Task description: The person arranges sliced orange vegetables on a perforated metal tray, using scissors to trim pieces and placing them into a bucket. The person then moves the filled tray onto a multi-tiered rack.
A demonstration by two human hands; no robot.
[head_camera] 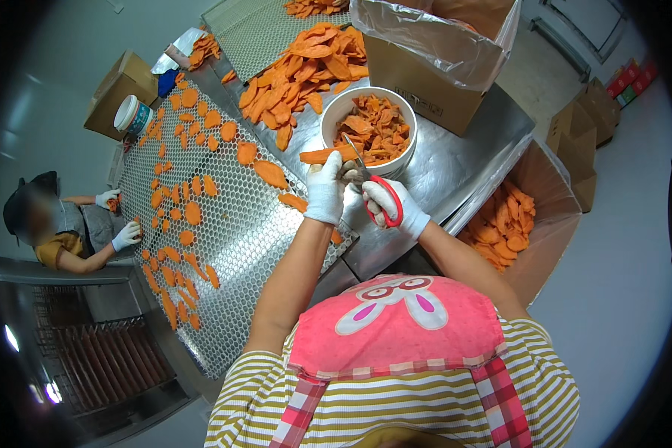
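Observation:
In a white knit glove, my left hand (326, 187) grips a long flat orange slice (326, 155), perhaps dried sweet potato. My right hand (395, 204), gloved too, holds red-handled scissors (388, 193). Their blades reach up to the slice's right end, over the near rim of a white bucket (329, 120). Inside the bucket lie many small orange scraps (376, 126). Left of it, a heap of orange slices (308, 67) rests on the metal table (442, 162).
A perforated metal tray (241, 235) with scattered slices lies to the left, where a gloved co-worker (73, 224) stands. A lined cardboard box (420, 78) is behind the bucket. Another lined box (543, 241) holding slices sits at my right. A small lidded tub (133, 115) stands at the far left.

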